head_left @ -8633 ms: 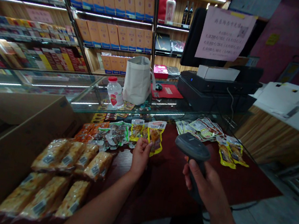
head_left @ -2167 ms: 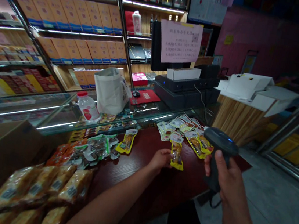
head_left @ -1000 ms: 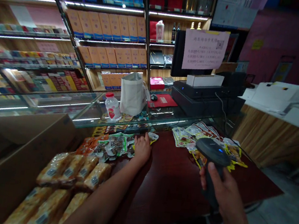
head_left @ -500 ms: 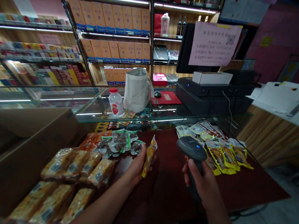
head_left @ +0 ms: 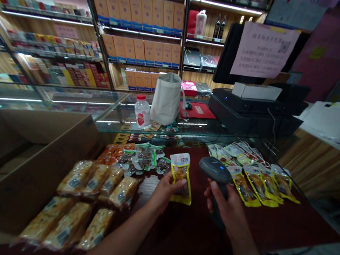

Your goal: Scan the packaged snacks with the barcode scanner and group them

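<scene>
My left hand is closed on a yellow-edged snack packet, thumb across its front, with a brown food piece showing through the clear wrap. My right hand grips a dark barcode scanner by its handle; a blue light glows on top and its head points left toward the packet. Right of the scanner lie several similar yellow packets. Left of my left hand are small green-and-clear packets, orange packets and several wrapped bread-like blocks.
An open cardboard box stands at the left. Behind the dark red table, a glass counter carries a red-capped bottle, a white bag and a red mat. A monitor rises at the back right.
The packet in my left hand has turned from edge-on to showing its broad face. The scanner stays in my right hand. My view has shifted slightly right to left across the scene.
</scene>
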`<action>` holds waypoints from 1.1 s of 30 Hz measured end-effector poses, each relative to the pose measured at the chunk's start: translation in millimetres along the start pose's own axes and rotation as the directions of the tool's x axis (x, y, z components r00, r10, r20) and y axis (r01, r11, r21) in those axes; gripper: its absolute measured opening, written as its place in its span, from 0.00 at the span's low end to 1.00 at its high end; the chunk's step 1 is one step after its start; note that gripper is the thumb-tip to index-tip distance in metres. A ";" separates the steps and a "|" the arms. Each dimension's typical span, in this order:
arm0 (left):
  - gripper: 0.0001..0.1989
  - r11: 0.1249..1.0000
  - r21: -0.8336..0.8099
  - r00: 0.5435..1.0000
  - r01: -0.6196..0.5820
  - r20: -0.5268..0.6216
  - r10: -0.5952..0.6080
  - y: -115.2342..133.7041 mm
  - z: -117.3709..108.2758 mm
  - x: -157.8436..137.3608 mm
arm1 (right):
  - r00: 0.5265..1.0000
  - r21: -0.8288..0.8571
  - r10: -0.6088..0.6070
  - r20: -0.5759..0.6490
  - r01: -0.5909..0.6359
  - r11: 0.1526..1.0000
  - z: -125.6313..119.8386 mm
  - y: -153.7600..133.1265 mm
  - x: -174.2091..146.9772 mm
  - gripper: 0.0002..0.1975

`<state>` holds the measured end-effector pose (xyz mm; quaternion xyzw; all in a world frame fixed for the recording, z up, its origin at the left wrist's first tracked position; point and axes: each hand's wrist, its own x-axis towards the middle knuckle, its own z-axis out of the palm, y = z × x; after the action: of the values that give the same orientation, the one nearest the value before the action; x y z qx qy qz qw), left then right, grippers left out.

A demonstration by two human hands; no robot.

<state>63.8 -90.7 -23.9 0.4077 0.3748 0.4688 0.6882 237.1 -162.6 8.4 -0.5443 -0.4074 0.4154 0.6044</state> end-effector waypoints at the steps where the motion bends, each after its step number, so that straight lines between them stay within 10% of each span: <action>1: 0.27 0.999 0.025 0.999 -0.029 -0.024 0.029 0.2 -0.8 0.5 | 1.000 -0.003 0.003 0.003 -0.003 1.000 1.0 0.1 0.0 0.25; 33: 0.22 0.992 0.099 0.972 -0.074 -0.215 0.094 -3.1 -7.0 12.0 | 0.998 -0.101 -0.024 0.061 0.031 0.994 -7.1 -8.3 -8.8 0.22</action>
<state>62.0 -78.6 -31.0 0.3996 0.4516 0.5222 0.6031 241.5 -173.7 15.8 -0.5561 -0.4535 0.4018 0.5689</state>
